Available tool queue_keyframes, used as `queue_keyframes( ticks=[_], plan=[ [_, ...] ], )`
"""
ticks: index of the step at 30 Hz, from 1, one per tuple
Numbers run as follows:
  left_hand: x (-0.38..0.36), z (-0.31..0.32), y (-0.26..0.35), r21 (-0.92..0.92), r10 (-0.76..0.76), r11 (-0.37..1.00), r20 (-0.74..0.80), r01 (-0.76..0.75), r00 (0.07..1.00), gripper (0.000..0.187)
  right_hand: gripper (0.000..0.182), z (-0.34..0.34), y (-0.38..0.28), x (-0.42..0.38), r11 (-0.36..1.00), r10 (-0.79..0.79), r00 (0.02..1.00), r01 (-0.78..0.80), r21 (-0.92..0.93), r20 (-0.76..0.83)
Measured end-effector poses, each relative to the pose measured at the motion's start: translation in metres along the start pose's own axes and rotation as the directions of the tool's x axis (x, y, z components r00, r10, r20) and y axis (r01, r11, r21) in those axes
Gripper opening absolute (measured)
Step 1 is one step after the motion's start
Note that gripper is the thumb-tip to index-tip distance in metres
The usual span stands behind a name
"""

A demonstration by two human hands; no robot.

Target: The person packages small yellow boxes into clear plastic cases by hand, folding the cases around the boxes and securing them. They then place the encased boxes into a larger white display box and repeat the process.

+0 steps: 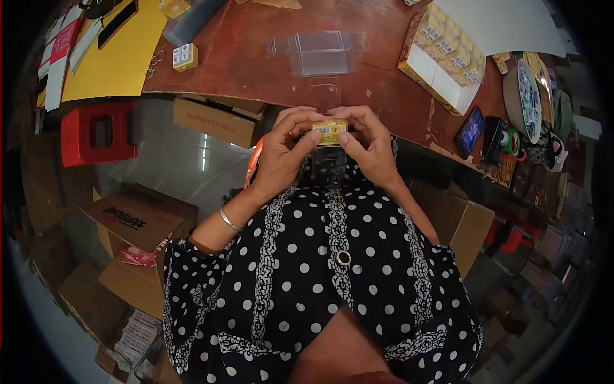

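Between my two hands, at the table's front edge, is a small yellow box [330, 130] with a barcode on the side facing me. My left hand [291, 144] grips its left end, thumb on the near face and fingers over the top. The right end is pinched in the same way by my right hand [369, 146]. A clear plastic flap [327, 163] hangs below the box, and another clear flap [325, 93] shows beyond it on the table. Farther back lie flat clear plastic box blanks [320, 52].
A display carton [441, 57] with rows of small yellow boxes stands at the right. A single yellow box [185, 57] sits at the left. At the right edge are a phone [470, 132] and a bowl [528, 96]. Below the table are a red stool [99, 160] and cardboard boxes [214, 121].
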State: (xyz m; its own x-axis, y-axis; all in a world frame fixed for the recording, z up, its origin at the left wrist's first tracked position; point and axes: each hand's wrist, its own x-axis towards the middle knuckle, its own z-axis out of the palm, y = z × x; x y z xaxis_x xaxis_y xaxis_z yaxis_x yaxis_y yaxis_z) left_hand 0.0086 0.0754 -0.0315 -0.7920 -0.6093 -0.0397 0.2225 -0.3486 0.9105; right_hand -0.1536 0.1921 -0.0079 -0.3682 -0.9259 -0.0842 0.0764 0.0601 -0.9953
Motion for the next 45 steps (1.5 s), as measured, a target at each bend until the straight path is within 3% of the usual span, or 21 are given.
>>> queue_keyframes(
  ticks=[1,5,7,9,11,13,17,19,23,26,32,37,41,43,45],
  plan=[
    [-0.002,0.0,-0.004,0.063,0.036,0.997,0.018,-0.038,0.999,0.029,0.028,0.001,0.004,-0.007,1.0,-0.021,0.999,0.021,-0.004,-0.033],
    [-0.006,0.0,-0.015,0.036,-0.001,0.999,0.076,-0.001,0.997,0.031,0.024,0.001,0.021,-0.02,0.996,-0.086,0.991,0.086,-0.003,-0.103],
    [-0.005,0.006,-0.008,-0.158,-0.079,0.984,0.006,0.079,0.997,0.029,0.023,0.001,0.026,-0.021,0.987,-0.134,0.984,0.143,0.078,-0.117],
    [-0.006,0.002,-0.01,-0.151,-0.097,0.984,0.013,0.098,0.995,0.024,0.022,0.0,0.023,-0.022,0.986,-0.115,0.988,0.126,0.107,-0.106],
    [-0.009,-0.005,-0.013,-0.012,-0.094,0.995,0.084,0.096,0.992,0.025,0.021,-0.005,0.024,-0.021,0.985,-0.097,0.991,0.109,0.136,-0.092],
    [-0.009,-0.01,-0.017,0.016,-0.095,0.995,0.11,0.093,0.989,0.025,0.018,-0.014,0.028,-0.02,0.993,-0.107,0.992,0.103,0.058,0.063],
    [-0.009,-0.007,-0.007,0.146,-0.078,0.987,0.128,0.059,0.989,0.025,0.017,-0.011,0.018,-0.018,0.984,0.034,0.998,-0.042,0.175,0.049],
    [-0.006,-0.005,0.001,0.196,-0.059,0.98,0.14,0.03,0.988,0.022,0.019,-0.01,0.012,-0.017,0.998,0.028,0.998,-0.032,0.063,0.052],
    [-0.003,-0.001,0.007,0.321,-0.023,0.947,0.116,-0.016,0.993,0.014,0.014,-0.012,0.002,-0.012,0.996,0.062,0.995,-0.066,0.052,0.074],
    [0.0,0.004,0.008,0.344,0.011,0.938,0.071,-0.035,0.997,0.011,0.012,-0.015,-0.002,-0.008,0.996,0.089,0.992,-0.089,-0.009,0.085],
    [0.001,0.001,0.003,0.356,0.038,0.932,0.089,-0.068,0.995,0.009,0.007,-0.018,0.006,-0.008,0.99,0.122,0.988,-0.128,0.06,0.096],
    [-0.001,-0.002,0.003,0.418,0.066,0.9,0.141,-0.12,0.988,0.008,0.003,-0.018,0.019,-0.012,0.995,-0.096,0.989,0.093,0.035,0.111],
    [0.002,-0.003,0.002,0.472,0.128,0.85,0.242,-0.232,0.962,0.011,0.005,-0.029,0.027,-0.011,0.995,-0.098,0.986,0.092,0.05,0.137],
    [0.001,-0.004,0.006,0.49,0.129,0.832,0.288,-0.262,0.949,0.013,0.009,-0.037,0.031,-0.01,0.889,-0.353,0.908,0.401,-0.222,0.224],
    [-0.002,-0.004,0.004,0.504,0.128,0.813,0.334,-0.291,0.934,0.015,0.01,-0.036,0.029,-0.016,0.862,-0.377,0.905,0.42,-0.282,0.196]
  ],
)
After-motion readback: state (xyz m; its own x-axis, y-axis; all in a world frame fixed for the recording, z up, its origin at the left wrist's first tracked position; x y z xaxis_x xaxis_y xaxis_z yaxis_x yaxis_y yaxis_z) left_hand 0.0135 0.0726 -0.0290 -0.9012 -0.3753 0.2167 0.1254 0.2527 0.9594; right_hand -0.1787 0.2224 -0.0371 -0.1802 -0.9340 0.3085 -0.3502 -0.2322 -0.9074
